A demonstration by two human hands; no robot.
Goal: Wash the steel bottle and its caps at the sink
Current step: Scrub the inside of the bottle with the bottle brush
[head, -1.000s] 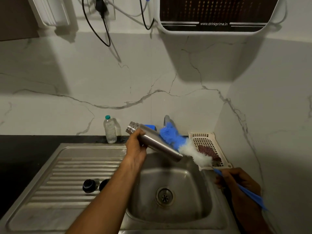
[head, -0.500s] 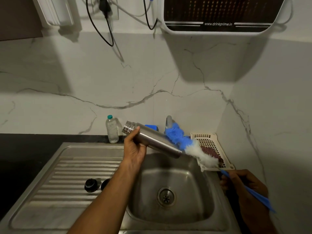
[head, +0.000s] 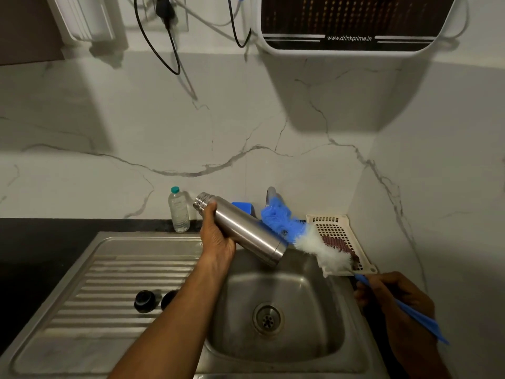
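Observation:
My left hand [head: 217,237] grips the steel bottle [head: 243,229] near its open threaded neck, tilted with the mouth up-left and the base down-right over the sink basin [head: 276,305]. My right hand [head: 393,295] holds the blue handle of a bottle brush [head: 306,239]. Its blue and white bristles lie alongside the bottle's lower body and base. Two black caps [head: 144,300] rest on the ribbed drainboard [head: 109,283], the second partly hidden behind my left forearm.
A small plastic water bottle [head: 179,210] stands at the back of the sink. A cream perforated tray [head: 338,242] with a dark scrub pad sits at the right rim. The tap [head: 270,194] rises behind the brush. A water purifier [head: 355,20] hangs on the wall above.
The bottle's mouth has shifted a little to the left, and the brush has slid along the bottle's lower side. The view has tilted slightly.

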